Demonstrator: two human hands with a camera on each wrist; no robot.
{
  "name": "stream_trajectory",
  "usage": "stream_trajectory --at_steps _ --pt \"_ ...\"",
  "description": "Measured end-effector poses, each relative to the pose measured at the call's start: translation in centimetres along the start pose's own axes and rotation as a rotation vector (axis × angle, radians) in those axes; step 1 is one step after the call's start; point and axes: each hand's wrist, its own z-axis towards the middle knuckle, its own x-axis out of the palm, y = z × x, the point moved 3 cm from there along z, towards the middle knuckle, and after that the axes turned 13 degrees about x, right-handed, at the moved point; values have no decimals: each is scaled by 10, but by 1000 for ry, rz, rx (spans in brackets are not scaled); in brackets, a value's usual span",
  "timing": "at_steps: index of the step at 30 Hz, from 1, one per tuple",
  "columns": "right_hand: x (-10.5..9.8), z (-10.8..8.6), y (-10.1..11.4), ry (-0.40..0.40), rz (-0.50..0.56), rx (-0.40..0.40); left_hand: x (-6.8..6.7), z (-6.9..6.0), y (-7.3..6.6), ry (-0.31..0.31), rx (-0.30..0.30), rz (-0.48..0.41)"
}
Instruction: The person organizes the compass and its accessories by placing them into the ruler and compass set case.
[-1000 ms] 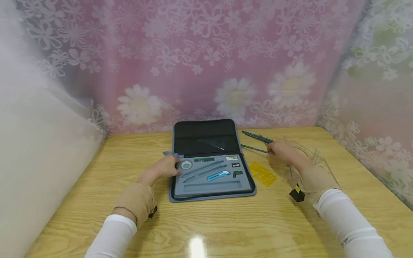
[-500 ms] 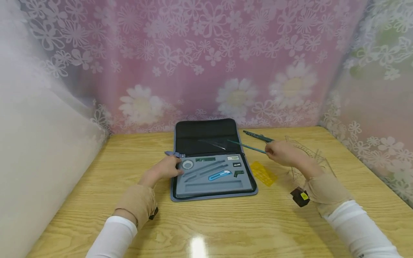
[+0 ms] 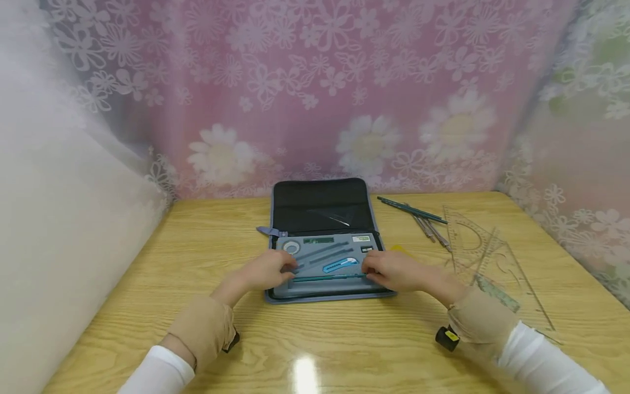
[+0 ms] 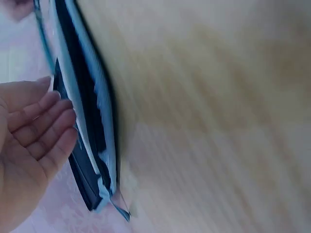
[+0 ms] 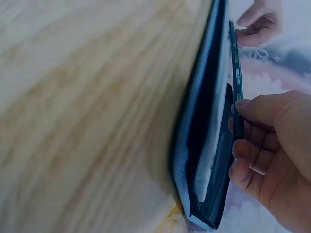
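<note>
A dark green pencil [image 3: 327,277] lies lengthwise over the grey foam insert [image 3: 339,287] of an open zip case [image 3: 320,205]. My right hand [image 3: 398,271] pinches the pencil's right end between thumb and fingers, as the right wrist view shows. Close to its other end is my left hand [image 3: 266,270], fingers loosely bent and holding nothing; in the left wrist view the pencil tip is near the thumb. Set in the foam are a blue utility knife [image 3: 340,265], a white ring [image 3: 291,247], a dark green strip [image 3: 318,240], an eraser [image 3: 361,238] and a sharpener [image 3: 367,249].
Right of the case lie more green pencils [image 3: 412,210], silvery metal tools [image 3: 428,227], a clear protractor [image 3: 462,238], a clear set square [image 3: 524,284] and a ruler [image 3: 497,293]. A yellow sheet [image 3: 401,249] is partly hidden behind my right hand. A floral curtain backs the table.
My right hand has carried one pencil leftward from beside the case to over the foam. My left hand has left the case's left edge and come nearer the front of the foam.
</note>
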Motion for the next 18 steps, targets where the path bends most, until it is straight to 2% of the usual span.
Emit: stream_trajectory --at_steps 4,9,15,18 --pt "6 2 4 16 -22 -7 5 -3 -12 8 77 2" --pt "13 5 8 37 -7 -42 12 -4 -19 -6 183 82" --pt "15 7 9 12 -12 -77 14 0 -24 -20 145 130" --pt "16 7 9 5 -11 -78 15 3 -27 -25 180 164"
